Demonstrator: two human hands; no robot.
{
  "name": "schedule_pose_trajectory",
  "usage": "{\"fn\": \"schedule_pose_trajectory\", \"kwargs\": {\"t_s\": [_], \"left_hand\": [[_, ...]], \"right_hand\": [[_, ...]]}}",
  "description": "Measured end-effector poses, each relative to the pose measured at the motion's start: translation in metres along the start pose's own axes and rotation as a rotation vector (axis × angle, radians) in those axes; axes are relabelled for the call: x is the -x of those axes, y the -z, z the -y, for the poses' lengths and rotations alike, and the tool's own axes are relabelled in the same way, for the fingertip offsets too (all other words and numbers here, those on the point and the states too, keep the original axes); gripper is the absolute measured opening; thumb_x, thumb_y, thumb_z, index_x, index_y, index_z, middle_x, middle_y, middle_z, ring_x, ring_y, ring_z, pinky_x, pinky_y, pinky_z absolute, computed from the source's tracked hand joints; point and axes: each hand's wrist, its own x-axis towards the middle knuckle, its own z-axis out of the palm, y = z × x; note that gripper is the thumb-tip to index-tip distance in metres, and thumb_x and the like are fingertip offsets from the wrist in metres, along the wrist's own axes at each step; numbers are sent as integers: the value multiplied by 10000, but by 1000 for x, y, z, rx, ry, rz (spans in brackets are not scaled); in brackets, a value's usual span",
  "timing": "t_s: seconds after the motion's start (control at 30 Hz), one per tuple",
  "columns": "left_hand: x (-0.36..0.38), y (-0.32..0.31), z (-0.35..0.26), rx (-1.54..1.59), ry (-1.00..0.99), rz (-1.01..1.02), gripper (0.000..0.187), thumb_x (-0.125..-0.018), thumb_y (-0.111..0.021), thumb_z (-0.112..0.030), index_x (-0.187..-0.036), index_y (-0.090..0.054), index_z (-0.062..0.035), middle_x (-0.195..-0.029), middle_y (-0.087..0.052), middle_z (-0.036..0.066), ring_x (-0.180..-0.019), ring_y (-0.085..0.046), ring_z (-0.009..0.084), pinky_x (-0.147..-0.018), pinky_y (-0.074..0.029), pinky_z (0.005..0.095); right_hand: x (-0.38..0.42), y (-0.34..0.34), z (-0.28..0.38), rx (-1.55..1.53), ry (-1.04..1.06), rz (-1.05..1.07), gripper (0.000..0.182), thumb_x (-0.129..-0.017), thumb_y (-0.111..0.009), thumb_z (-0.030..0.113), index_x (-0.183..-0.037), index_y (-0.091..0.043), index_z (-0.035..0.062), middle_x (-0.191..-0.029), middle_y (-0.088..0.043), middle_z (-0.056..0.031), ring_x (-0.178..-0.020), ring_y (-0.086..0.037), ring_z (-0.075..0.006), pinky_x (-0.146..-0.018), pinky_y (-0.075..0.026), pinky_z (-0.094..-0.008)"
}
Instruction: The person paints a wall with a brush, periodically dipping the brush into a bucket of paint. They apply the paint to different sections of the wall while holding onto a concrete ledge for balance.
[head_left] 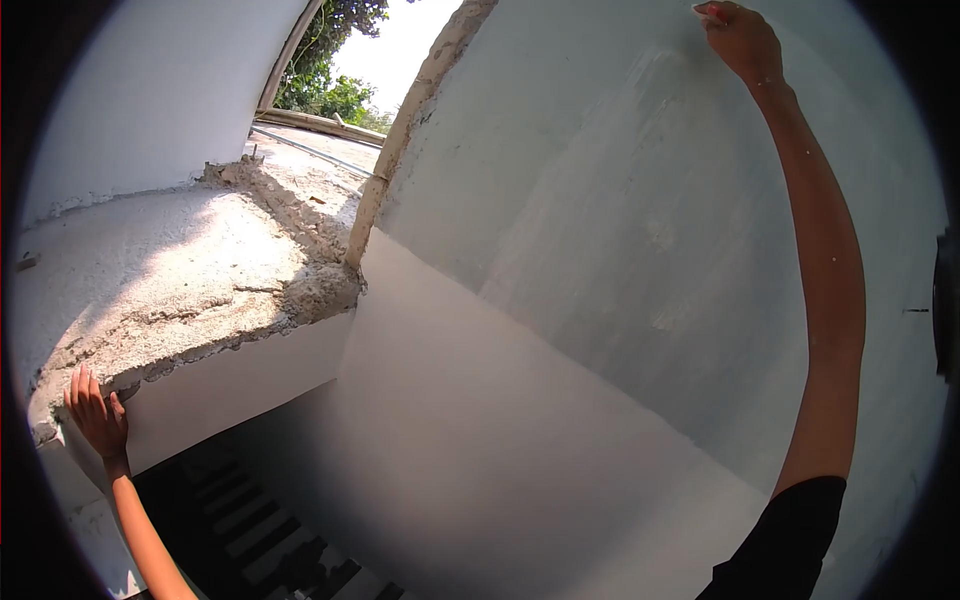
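Note:
My right hand (745, 45) is raised high against the grey-green wall (600, 200). Its fingers are closed on a small red-and-white piece (709, 12), mostly hidden in the grip, and I cannot tell what kind of thing it is. Pale vertical streaks and whitish patches mark the wall below that hand. At the lower left, my left hand (98, 415) lies with outstretched fingers over the edge of a rough concrete ledge (190, 260), holding nothing.
Below the grey-green area the wall is white (450, 400). A dark drop with stair-like bars (250, 515) lies beneath the ledge. An opening with a rough plaster edge (400, 140) shows trees (330, 95) outside. A dark round object (945, 305) sits at the far right.

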Motion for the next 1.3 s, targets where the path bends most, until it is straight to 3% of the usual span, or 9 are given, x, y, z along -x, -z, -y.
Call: {"fn": "schedule_pose_trajectory", "kwargs": {"t_s": [0.23,0.37,0.43,0.53,0.67,0.83,1.03,1.17,1.3], "left_hand": [[-1,2,-1,-3,1,8,400,-998,-507,-220,-1331,-527,-1,-1487,-513,180,-1407,-456,368,-1201,-284,557],[1,-2,0,-3,5,2,407,-1002,-500,-229,-1341,-523,-5,-1487,-513,178,-1407,-454,369,-1204,-279,556],[0,-1,-1,1,13,16,412,-1003,-498,-232,-1348,-520,-8,-1488,-513,175,-1407,-454,368,-1206,-276,555],[-3,1,-2,-4,-10,-10,413,-1004,-494,-231,-1351,-519,-9,-1489,-510,174,-1411,-449,365,-1208,-273,553],[2,-3,-2,2,7,9,421,-993,-508,-214,-1356,-514,-1,-1489,-504,187,-1417,-438,372,-1210,-266,562],[3,-1,-4,-6,20,10,414,-982,-514,-205,-1339,-521,5,-1484,-507,192,-1412,-445,377,-1209,-266,571],[2,0,-3,0,17,23,404,-985,-511,-206,-1328,-523,7,-1487,-505,194,-1416,-441,379,-1208,-268,575],[3,-3,0,-1,5,9,403,-987,-506,-210,-1327,-523,6,-1490,-503,195,-1421,-435,380,-1213,-261,572],[5,-1,-1,-2,14,18,411,-994,-496,-216,-1338,-518,7,-1495,-499,193,-1425,-431,380,-1216,-258,566]], "right_hand": [[205,10,121,-189,504,272,246,-605,-778,69,-842,-713,60,-796,-649,-40,-711,-639,-202,-522,-536,-329],[326,61,199,-396,702,527,59,-741,-662,85,-748,-664,26,-787,-645,-94,-744,-658,-197,-585,-588,-321],[370,77,226,-544,714,601,65,-741,-682,70,-741,-634,26,-687,-560,-70,-618,-603,-170,-441,-499,-329],[363,76,233,-647,580,667,31,-745,-663,43,-766,-674,63,-663,-583,-56,-587,-607,-182,-439,-445,-307],[247,50,163,-782,-88,997,124,-806,-733,126,-904,-761,55,-830,-749,-90,-686,-692,-175,-666,-542,-307],[100,23,39,-739,-204,722,279,-714,-783,145,-951,-764,-2,-806,-736,-99,-738,-684,-179,-719,-527,-308],[-30,20,-62,-9,-18,20,269,-877,-684,187,-1107,-765,73,-959,-768,-79,-819,-725,-227,-789,-570,-333],[-11,5,-51,141,-208,-18,276,-876,-663,179,-1126,-762,117,-1011,-758,-73,-880,-712,-287,-812,-580,-374],[113,-4,7,15,356,-59,259,-715,-739,77,-973,-744,98,-949,-734,-38,-909,-693,-233,-707,-596,-368]]}}
